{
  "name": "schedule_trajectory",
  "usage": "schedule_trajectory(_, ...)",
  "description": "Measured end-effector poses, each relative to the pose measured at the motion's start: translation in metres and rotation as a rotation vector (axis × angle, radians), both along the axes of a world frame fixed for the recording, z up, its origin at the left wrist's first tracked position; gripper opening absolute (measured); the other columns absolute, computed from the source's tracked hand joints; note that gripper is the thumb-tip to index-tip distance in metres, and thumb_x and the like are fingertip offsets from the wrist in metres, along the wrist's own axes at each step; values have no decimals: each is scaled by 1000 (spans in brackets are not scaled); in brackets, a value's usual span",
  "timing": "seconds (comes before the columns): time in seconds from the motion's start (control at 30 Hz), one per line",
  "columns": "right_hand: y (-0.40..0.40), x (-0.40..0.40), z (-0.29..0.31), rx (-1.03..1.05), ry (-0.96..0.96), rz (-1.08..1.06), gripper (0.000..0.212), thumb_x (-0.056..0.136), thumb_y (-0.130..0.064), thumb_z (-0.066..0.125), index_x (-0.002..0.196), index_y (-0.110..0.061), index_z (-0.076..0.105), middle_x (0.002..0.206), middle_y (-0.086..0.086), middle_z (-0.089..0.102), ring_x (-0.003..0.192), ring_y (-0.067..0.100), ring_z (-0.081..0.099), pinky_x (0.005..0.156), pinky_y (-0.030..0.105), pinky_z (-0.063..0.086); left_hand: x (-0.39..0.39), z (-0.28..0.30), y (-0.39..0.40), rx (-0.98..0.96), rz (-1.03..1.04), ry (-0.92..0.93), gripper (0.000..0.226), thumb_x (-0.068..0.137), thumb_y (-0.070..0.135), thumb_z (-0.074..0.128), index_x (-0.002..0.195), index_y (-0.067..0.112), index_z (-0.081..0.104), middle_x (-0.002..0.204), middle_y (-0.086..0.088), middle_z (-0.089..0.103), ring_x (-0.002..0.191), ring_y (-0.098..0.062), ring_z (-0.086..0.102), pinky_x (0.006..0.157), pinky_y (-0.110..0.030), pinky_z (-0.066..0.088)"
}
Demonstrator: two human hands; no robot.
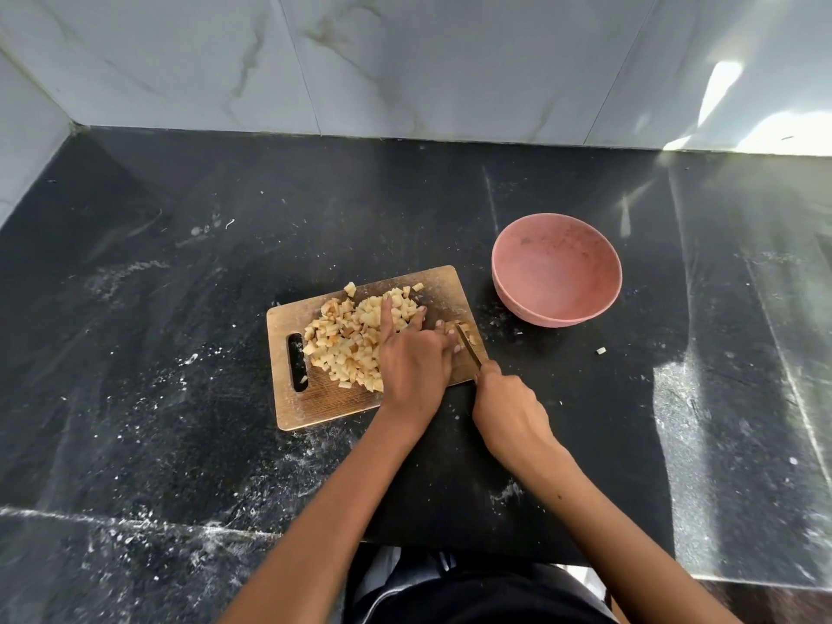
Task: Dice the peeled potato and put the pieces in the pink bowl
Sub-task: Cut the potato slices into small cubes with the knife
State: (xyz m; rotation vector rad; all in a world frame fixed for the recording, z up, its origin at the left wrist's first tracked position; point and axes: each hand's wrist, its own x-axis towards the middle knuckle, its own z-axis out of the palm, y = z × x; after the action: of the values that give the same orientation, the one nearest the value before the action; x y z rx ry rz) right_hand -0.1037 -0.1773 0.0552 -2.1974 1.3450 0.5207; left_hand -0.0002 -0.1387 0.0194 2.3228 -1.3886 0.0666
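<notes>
**Last of the potato under the knife, bowl waiting to the right**

We had our left hand (pixel 416 360) on the wooden cutting board (pixel 315 403), its fingers curled onto the small remaining bit of potato (pixel 466 333) near the board's right edge, with the index finger lifted and pointing away over the heap. Our right hand (pixel 508 409) gripped the handle of the knife (pixel 468 349), closed firmly round it; the blade ran away from us and a little to the left, its tip among the last pieces, just beside the left fingertips.

The diced potato (pixel 351 340) lay in a loose pile across the middle of the board, to the left of both hands. One stray cube (pixel 601 351) sat on the black counter (pixel 180 353), off to the right of the board.

The pink bowl (pixel 556 270) stood on the counter just beyond the board's far right corner, apart from it, and held no pieces that we could see. It lay up and to the right of the knife hand, so the right hand was the nearer one; we judged the pile would have to travel rightward across the board's long axis to reach it.

We could read no brand, label or writing anywhere
</notes>
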Motion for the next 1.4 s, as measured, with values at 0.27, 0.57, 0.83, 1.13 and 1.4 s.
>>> schedule_trajectory(0.27,17,-37,-2,3,-73,-5,14,104,-22,26,94,-14,31,95,12,60,90,32,60,65,35,37,-3,-5,1,-23,34,-42,10,85,17,72,78,20,78,83,-1,75,105,-23,67,117,-32,-15)
schedule_trajectory(0.57,-1,-10,7,30,-216,-84,21,104,-26,30,100,-9,42,101,16,61,92,35,59,68,36,42,3,-6,12,-78,-2,-57,3,79,18,78,81,20,77,82,-4,75,116,-30,60,115,-47,4)
schedule_trajectory(0.83,-6,17,4,0,-70,-26,31,99,-8,35,128,-7,43,121,17,58,109,34,58,76,37,43,5,-8,9,-95,11,-46,7,75,14,81,77,20,78,75,0,74,113,-27,63,117,-41,-5)
schedule_trajectory(1.13,5,4,-2,-37,-9,23,42,95,-3,36,137,-9,31,117,15,59,106,34,60,76,38,45,1,-6,1,15,92,-54,10,74,18,79,67,25,77,63,4,72,108,-25,66,117,-35,-16)
schedule_trajectory(1.4,16,-29,4,22,-61,14,10,103,-18,29,97,-13,34,102,14,61,95,33,60,66,36,39,-1,-8,7,-1,61,-57,4,77,20,79,77,24,78,75,3,74,111,-25,64,117,-38,-16)
